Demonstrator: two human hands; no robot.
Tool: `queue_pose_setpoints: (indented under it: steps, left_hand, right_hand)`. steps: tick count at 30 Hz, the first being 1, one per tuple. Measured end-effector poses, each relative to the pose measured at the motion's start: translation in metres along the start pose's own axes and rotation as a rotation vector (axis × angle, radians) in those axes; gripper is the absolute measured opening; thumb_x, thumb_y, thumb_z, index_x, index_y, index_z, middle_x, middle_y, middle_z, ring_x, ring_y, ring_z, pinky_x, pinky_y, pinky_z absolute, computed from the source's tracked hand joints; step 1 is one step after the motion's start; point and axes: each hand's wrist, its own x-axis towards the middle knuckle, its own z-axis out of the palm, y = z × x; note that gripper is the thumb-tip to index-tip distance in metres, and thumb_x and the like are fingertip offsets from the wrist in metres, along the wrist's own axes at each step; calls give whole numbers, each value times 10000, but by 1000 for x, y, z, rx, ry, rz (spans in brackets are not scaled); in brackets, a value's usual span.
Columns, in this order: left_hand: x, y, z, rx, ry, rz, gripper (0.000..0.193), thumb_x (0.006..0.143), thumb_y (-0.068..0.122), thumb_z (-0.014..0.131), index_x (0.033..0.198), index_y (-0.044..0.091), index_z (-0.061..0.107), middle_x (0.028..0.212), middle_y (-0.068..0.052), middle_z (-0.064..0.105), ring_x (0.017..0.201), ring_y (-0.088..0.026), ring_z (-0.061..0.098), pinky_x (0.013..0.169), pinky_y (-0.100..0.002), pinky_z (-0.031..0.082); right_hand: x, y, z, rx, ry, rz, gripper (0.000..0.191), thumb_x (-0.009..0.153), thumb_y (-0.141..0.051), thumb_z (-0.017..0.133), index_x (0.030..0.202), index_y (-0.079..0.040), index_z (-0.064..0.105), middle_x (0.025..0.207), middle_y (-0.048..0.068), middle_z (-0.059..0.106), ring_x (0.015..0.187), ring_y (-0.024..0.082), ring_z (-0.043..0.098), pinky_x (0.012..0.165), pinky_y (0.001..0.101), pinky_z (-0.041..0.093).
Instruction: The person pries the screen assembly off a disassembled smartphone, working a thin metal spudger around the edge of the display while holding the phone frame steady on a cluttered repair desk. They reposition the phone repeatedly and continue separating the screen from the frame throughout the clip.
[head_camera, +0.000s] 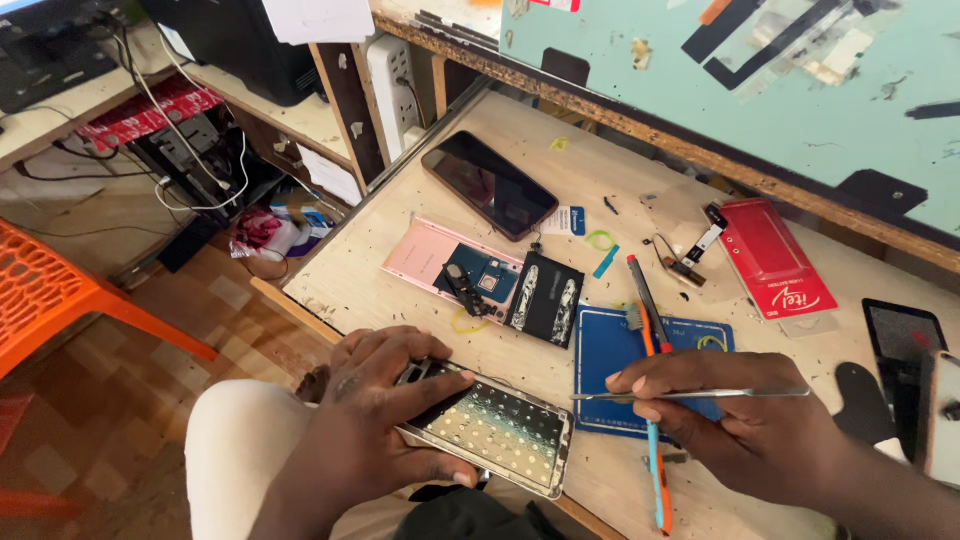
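The left hand (375, 410) covers the near-left end of the opened phone frame (495, 428), so that corner cannot be read. The right hand (745, 430) hides part of the blue mat (610, 355) and the middle of the orange tool (655, 470). The right forearm is cut by the picture's edge (lower right). 1 dark device (905, 345) is also half hidden.

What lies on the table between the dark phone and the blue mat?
In the head view, a black battery lies between the dark phone and the blue mat.
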Motion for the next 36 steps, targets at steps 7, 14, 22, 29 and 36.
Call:
queue_pose_setpoints:
  steps: [7,14,22,29,36]
  left_hand:
    - [-2,2,7,-13,80,-20,796,478,711,860,1069,177,823,1178,-24,681,1242,-276,570,1082,-464,346]
    - [-3,0,9,-14,76,-30,787,463,720,862,1029,176,825,1151,-21,676,1221,-264,575,1086,-462,322]
    - [-3,-1,10,-2,115,-7,777,464,719,866,1027,185,824,1153,-14,674,1228,-253,578,1090,-455,328]
    - [-1,0,7,-1,85,-22,761,461,700,880,1010,176,823,1144,-13,675,1228,-253,574,1085,-460,313]
    - [5,4,-2,-45,-59,-19,706,534,585,912,1075,143,807,1203,15,730,1274,-270,569,1086,-458,338]
  right_hand:
    - [-5,7,1,-49,-50,-75,205,846,-87,783,1039,-110,718,1053,15,829,952,151,782,778,285,613]
    - [-3,5,0,-31,-86,-138,273,863,-90,779,1094,-143,643,1099,11,821,933,138,785,752,274,612]
    - [-1,-2,-1,-89,-66,-150,286,803,-64,786,1040,-136,641,1060,15,826,915,168,796,726,294,625]
    - [4,-4,-2,-52,-105,-176,286,819,-54,776,1058,-124,635,1081,21,813,906,190,794,715,312,627]
    - [7,-3,-1,-104,-112,-232,233,832,-116,802,951,-122,602,1021,14,807,807,214,822,625,321,639]
